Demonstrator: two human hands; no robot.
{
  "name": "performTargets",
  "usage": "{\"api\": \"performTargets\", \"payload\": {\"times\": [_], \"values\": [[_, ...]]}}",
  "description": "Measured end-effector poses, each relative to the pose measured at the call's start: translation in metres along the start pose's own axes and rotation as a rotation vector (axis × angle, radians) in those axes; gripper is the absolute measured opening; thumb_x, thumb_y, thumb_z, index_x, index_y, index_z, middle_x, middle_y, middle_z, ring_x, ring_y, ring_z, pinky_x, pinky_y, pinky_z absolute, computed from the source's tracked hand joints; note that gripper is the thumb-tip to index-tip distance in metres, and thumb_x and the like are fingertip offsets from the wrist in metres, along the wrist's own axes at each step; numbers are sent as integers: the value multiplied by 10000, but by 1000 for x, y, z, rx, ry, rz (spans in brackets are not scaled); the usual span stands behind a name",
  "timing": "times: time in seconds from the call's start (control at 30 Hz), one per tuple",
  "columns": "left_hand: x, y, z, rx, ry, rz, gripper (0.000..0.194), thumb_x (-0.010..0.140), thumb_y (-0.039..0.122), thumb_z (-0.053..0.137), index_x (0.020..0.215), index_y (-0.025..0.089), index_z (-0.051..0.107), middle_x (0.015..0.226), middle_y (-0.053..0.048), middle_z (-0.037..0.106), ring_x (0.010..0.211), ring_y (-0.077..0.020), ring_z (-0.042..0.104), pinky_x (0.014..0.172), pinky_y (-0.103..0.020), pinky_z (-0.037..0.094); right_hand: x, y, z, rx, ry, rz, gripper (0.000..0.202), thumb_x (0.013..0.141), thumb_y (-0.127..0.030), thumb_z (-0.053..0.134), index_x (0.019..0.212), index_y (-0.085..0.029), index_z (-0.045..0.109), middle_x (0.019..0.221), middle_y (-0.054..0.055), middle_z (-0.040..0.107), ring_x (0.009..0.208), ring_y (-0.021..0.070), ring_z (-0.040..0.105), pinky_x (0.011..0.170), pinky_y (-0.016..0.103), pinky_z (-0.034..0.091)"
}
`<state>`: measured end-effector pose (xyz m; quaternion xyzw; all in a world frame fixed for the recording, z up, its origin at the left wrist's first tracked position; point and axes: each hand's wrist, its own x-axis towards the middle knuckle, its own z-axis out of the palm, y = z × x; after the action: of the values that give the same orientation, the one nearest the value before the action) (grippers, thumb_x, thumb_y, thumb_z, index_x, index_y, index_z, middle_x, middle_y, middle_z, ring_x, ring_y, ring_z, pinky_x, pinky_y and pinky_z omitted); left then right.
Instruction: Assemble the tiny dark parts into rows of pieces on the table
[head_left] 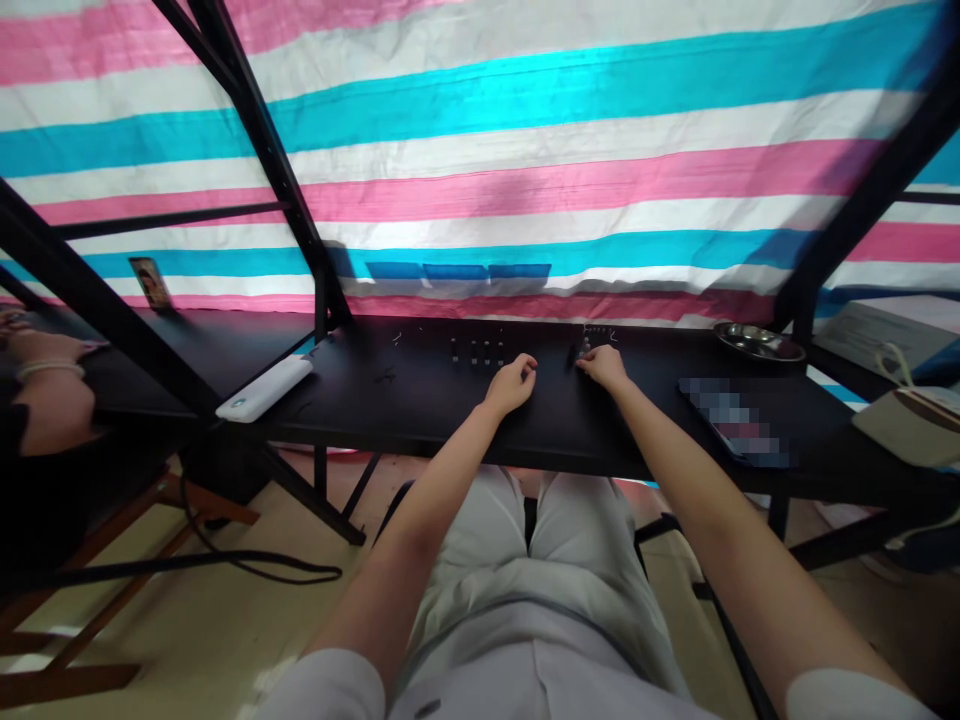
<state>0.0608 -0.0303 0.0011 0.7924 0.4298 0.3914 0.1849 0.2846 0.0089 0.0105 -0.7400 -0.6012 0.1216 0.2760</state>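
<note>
On the black table (405,400), my left hand (514,383) rests with its fingers curled together; whatever it holds, if anything, is hidden. To its right, my right hand (602,366) pinches at a small grey piece (585,346) that stands on the table by a dark upright bit. Several small upright pieces (474,352) form a row beyond and left of my left hand. Behind my right hand lies a line of tiny light bits (600,330). Thin dark scraps (385,375) lie on the table's left part.
A white case (266,388) lies at the table's left end. At the right are a shiny metal plate (759,342), a blurred-out phone (735,420) and boxes (892,335). Black metal posts frame the table. Another person's hand (49,348) is at the far left.
</note>
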Motion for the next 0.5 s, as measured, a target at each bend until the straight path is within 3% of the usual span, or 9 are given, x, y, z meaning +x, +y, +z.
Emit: {"api": "performTargets", "payload": {"times": [0.17, 0.33, 0.5], "values": [[0, 0, 0, 4, -5, 1, 188, 821, 187, 474, 994, 199, 547, 777, 11, 641, 593, -87, 526, 624, -208, 404, -1, 2, 4, -6, 28, 43, 168, 734, -291, 662, 815, -155, 721, 703, 79, 675, 793, 204, 649, 758, 291, 472], [0, 1, -1, 12, -2, -15, 190, 817, 179, 474, 990, 197, 552, 763, 13, 635, 569, -85, 507, 612, -209, 401, 0, 2, 8, -50, 65, 44, 185, 715, -310, 683, 807, -152, 715, 828, 123, 689, 847, 225, 647, 743, 295, 478], [0, 3, -4, 46, 73, -57, 206, 812, 156, 466, 992, 204, 555, 771, 5, 626, 604, -102, 525, 612, -218, 392, -6, -5, 8, -82, 48, 93, 250, 727, -312, 670, 894, -127, 695, 940, 170, 675, 897, 248, 641, 743, 312, 481]]}}
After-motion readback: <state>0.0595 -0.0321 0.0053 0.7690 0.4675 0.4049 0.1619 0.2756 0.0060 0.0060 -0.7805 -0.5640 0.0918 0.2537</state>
